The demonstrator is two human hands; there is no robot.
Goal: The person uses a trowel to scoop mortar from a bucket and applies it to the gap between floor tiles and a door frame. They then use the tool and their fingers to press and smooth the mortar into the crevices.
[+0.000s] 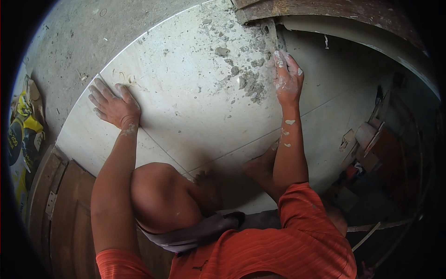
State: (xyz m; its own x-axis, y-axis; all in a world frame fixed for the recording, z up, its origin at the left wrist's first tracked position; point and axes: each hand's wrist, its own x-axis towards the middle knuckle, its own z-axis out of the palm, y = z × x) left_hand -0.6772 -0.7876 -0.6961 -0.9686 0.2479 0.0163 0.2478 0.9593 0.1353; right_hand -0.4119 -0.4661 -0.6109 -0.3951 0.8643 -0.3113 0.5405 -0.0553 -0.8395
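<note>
Fingers of the left hand are spread and straight, gripping nothing, palm down on the off-white tiles near their left edge; those of the right hand are bent and drawn together at the lower end of a narrow pale strip, though whether they grasp it (the fingertips are hard to make out) I cannot tell; largest of all, the tiles reach under both hands, their joint lines meeting just beside the bent knee; grey concrete lies past their edge at upper left; a worn brown board crosses the upper right, with the strip just below its left part; a brown wooden panel shows at lower left, a crumpled yellow and black bag near it; grey crumbs are scattered between the hands, thickest beside the right one; smallest, white flecks dot the right forearm.
</note>
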